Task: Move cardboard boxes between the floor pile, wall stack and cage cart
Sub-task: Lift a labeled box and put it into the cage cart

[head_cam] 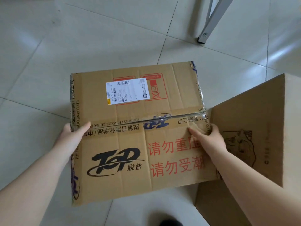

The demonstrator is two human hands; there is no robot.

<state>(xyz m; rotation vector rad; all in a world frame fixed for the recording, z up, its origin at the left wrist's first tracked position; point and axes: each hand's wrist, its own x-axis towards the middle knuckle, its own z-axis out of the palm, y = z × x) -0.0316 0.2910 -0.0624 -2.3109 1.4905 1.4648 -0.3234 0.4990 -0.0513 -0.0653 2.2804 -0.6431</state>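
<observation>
Tiled floor [48,66]: left hand [73,132] and right hand [210,141] clasp printed box [138,144] beside plain box [254,128]; destination unseen, move likely unfinished.

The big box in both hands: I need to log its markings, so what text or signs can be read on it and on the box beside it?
"TOP 脱普": black logo, big box, near flap.
"请勿重压" and "请勿受潮": red, same flap.
"CO.,LTD": left edge strip.
White shipping label: barcodes, print too small.
Red handling symbols: crossed box readable, rest unclear.
Second box: faint drawing, text unreadable.
Left hand and right hand grip the sides.
</observation>
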